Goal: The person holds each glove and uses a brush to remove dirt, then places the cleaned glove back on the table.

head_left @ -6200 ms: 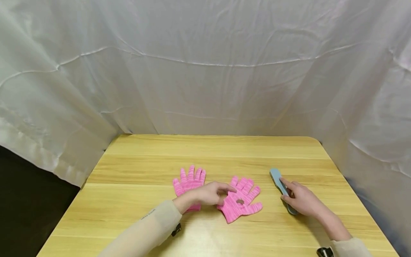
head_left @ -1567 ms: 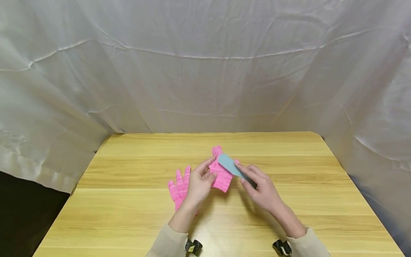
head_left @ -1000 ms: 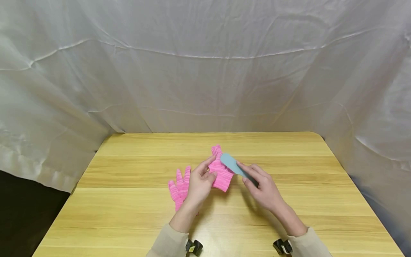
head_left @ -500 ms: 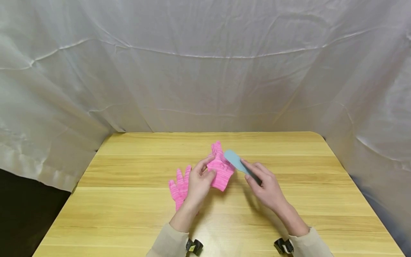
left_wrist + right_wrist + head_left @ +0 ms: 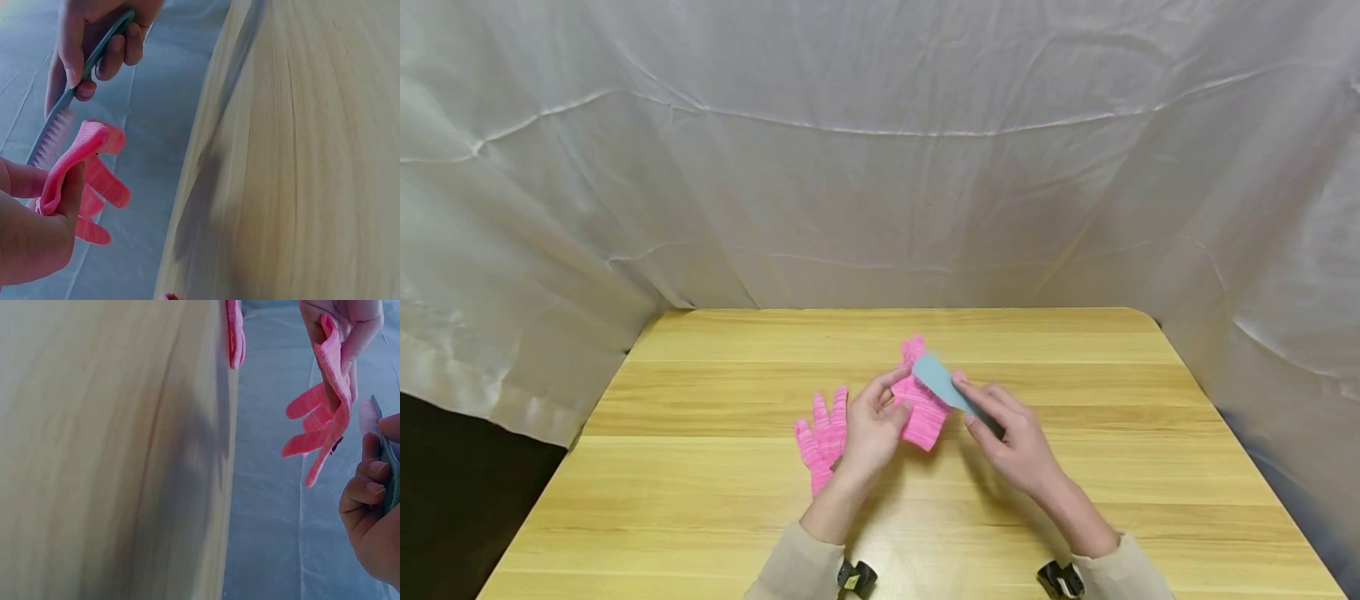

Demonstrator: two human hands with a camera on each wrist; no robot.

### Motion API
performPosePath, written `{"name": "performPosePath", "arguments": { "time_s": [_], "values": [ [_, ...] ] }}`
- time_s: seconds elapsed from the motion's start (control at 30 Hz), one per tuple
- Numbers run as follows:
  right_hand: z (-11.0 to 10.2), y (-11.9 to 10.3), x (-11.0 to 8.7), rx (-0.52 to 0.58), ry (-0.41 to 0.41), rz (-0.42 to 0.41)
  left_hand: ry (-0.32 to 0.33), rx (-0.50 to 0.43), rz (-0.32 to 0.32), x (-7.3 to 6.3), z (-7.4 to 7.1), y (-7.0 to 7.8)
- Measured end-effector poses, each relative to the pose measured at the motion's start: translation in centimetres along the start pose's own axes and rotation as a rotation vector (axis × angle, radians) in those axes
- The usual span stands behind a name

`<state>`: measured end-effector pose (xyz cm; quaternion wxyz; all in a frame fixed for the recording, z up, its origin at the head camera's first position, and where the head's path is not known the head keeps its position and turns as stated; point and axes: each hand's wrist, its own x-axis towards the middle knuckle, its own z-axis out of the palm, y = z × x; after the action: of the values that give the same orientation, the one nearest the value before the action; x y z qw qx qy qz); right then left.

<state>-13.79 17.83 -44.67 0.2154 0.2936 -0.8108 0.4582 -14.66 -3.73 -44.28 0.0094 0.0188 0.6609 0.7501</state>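
Observation:
My left hand pinches a pink knitted glove by its side and holds it up off the table; its fingers dangle in the left wrist view. The handle of a blue-grey brush is gripped in my right hand. Pale bristles face the held glove, and the brush head overlaps it in the head view. Whether the bristles touch the knit I cannot tell. A second pink glove lies on the table, partly hidden behind my left hand and forearm.
The wooden table spreads under both hands. A pale grey curtain hangs behind it and along its sides. Black wrist cameras sit at both cuffs.
Earlier both gloves lay flat and the right hand was at the brush on the table. One glove and the brush were then lifted; lately the brush drew off right, then came back over the glove.

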Motion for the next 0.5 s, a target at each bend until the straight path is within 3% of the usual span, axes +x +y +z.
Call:
{"name": "performPosePath", "arguments": {
  "time_s": [0.5],
  "values": [
    [-0.09, 0.91, -0.31, -0.061, -0.036, 0.087, 0.018, -0.044, -0.014, 0.01, -0.01, 0.01]
  ]
}}
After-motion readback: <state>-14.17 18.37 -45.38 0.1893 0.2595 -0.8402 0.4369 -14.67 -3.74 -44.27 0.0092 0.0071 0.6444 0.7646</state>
